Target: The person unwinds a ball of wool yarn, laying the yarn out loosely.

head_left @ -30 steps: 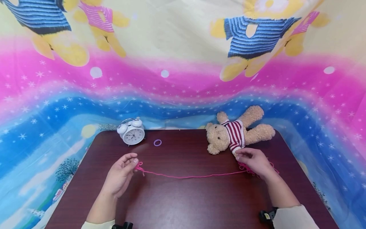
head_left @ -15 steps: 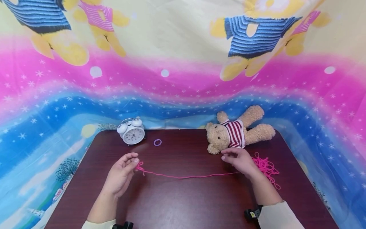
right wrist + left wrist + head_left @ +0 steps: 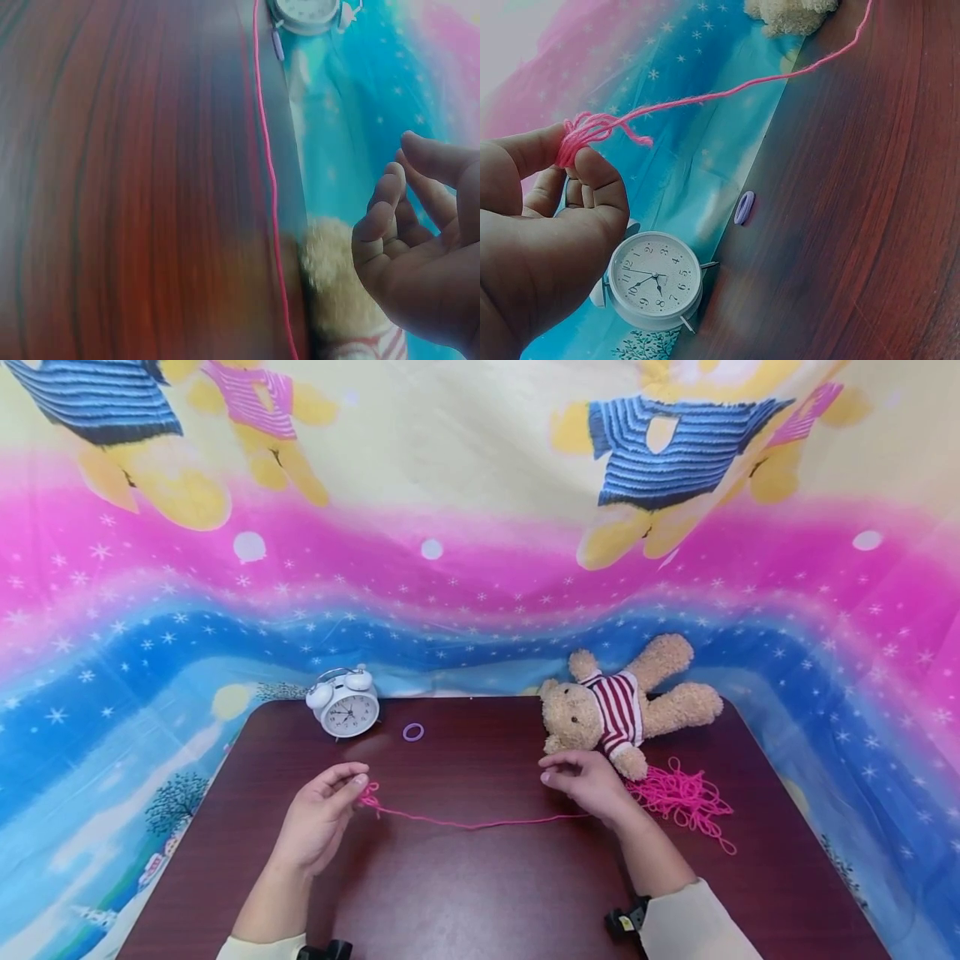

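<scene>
Between its thumb and forefinger my left hand (image 3: 318,822) pinches a small looped bundle of pink yarn (image 3: 585,135). From there a single slack strand (image 3: 472,827) runs rightward to a loose yarn pile (image 3: 690,802) on the table. My right hand (image 3: 588,785) hovers over the right-middle of the table, near the teddy bear's head, left of the pile. Its fingers are loosely bent and hold nothing. In the right wrist view, the strand (image 3: 274,217) passes to the side of this hand, apart from its fingertips.
A teddy bear (image 3: 618,710) in a striped shirt lies at the back right of the dark wooden table (image 3: 465,893). A white alarm clock (image 3: 348,710) and a purple ring (image 3: 413,732) are at the back left. Printed cloth hangs behind the table.
My right hand has moved left from above the yarn pile toward the table's middle, uncovering the pile and the bear's lower arm. My left hand has stayed nearly still with its bundle.
</scene>
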A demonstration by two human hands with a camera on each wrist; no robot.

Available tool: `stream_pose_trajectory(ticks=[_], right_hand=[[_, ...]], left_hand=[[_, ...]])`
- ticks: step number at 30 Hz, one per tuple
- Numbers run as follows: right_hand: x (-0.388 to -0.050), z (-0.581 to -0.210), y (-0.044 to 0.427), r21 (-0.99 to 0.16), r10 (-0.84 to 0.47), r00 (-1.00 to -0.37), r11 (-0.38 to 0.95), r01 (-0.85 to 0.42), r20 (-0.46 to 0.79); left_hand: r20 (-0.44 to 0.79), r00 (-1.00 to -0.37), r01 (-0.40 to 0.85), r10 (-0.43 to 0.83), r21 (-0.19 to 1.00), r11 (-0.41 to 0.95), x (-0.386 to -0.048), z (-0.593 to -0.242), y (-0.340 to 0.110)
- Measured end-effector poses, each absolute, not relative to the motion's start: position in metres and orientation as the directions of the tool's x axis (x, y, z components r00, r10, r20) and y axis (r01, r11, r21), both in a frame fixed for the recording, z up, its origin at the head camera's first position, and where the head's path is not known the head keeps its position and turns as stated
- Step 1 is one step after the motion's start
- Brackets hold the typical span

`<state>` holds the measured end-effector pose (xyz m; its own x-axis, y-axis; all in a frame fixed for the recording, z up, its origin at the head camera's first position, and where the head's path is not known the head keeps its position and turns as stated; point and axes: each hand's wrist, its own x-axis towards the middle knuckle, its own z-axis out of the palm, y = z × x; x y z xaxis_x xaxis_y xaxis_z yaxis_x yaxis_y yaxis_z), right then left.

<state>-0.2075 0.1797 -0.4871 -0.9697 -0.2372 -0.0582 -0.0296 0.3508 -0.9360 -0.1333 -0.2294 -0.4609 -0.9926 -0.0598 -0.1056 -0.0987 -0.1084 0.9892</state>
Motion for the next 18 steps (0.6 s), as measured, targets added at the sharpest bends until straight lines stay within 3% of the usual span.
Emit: stream_pose_trajectory(ticks=[18], right_hand=[[-0.197,-0.497,0.107,-0.954,-0.356,-0.933,0.294,-0.054,-0.057]], left_hand=[[-0.101,-0.994,-0.093,-0.039,0.982,-0.166,-0.134,-0.459,-0.222]])
